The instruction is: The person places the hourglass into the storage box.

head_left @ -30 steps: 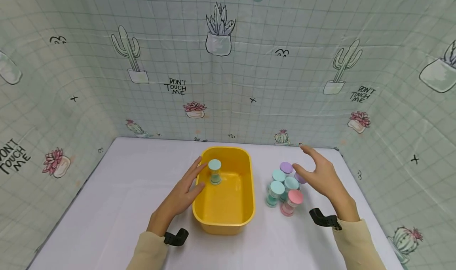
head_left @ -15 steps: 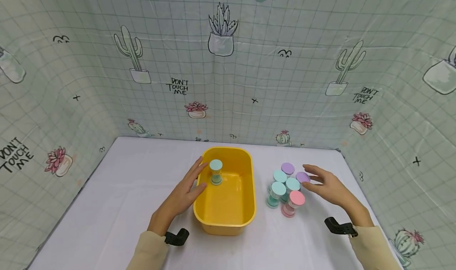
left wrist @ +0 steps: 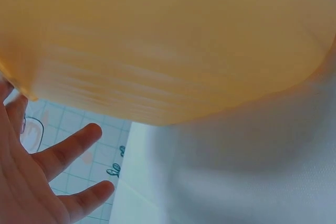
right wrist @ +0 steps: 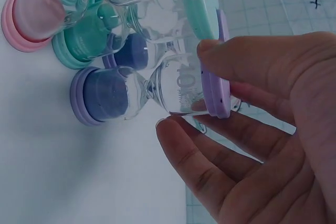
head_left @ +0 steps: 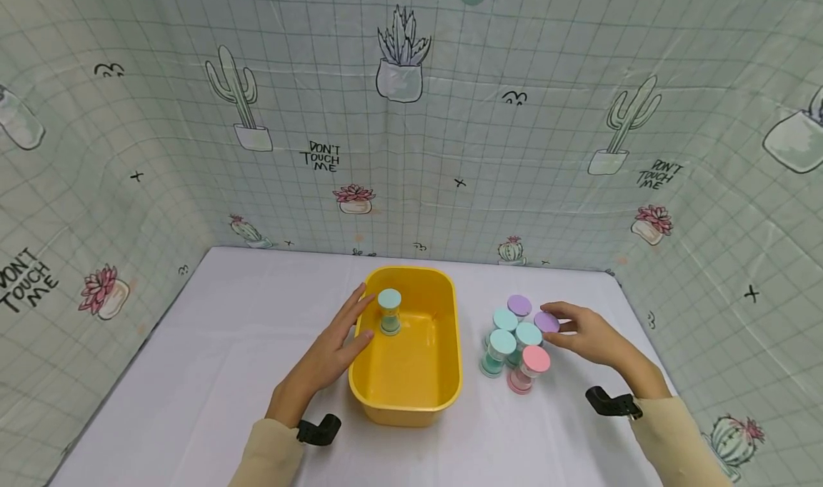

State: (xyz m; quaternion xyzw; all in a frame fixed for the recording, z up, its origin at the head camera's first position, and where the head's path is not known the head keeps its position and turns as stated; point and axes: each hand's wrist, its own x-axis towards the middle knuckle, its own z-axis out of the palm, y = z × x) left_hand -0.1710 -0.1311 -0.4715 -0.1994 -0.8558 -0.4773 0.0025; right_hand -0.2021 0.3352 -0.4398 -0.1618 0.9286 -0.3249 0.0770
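My right hand (head_left: 588,335) holds a purple hourglass (head_left: 546,322) by its top cap. In the right wrist view the thumb presses the purple cap (right wrist: 215,93), fingers bent round the far side, and purple sand lies in the lower bulb. Close beside it stand a second purple hourglass (head_left: 519,305), several mint-green hourglasses (head_left: 502,344) and a pink hourglass (head_left: 535,360). My left hand (head_left: 331,348) rests along the left rim of a yellow tub (head_left: 405,394), fingers extended. One mint-green hourglass (head_left: 389,308) stands upright inside the tub.
A white table (head_left: 244,373) carries everything. Behind and at both sides hangs a grid-patterned cloth (head_left: 418,151) printed with cacti. Each wrist wears a black camera mount, the right one (head_left: 614,403) near the sleeve.
My right hand came down and rightward from above the hourglasses, and its fingers closed on the nearer purple one's cap. The left hand and tub stayed put.
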